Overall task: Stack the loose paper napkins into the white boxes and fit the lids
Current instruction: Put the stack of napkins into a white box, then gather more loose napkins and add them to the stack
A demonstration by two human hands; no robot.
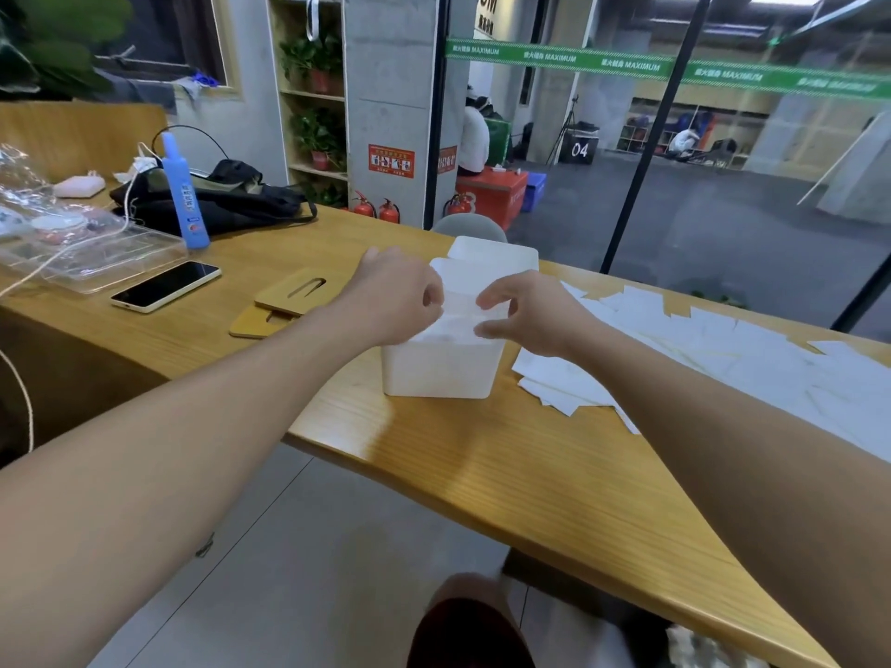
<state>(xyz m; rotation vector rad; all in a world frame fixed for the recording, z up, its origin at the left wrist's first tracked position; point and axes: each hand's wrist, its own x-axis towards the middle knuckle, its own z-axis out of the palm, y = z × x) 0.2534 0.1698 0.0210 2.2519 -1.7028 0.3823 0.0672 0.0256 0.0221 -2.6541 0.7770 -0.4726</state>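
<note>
A white box point(436, 371) stands on the wooden table point(506, 455) in front of me, open at the top. Both hands are over its opening and hold a stack of white napkins point(460, 311) between them. My left hand point(402, 294) pinches the stack's left side and my right hand point(523, 308) pinches its right side. A second white box point(496, 255) stands just behind the first. Loose napkins point(723, 359) lie spread over the table to the right. Two wooden lids point(289, 301) with slots lie to the left of the boxes.
A phone point(166, 285) lies left of the lids. Behind it are a clear plastic tray point(91, 262), a blue bottle point(185, 200) and a black bag point(226, 197). A glass wall runs behind the table. The table's near edge slants down to the right.
</note>
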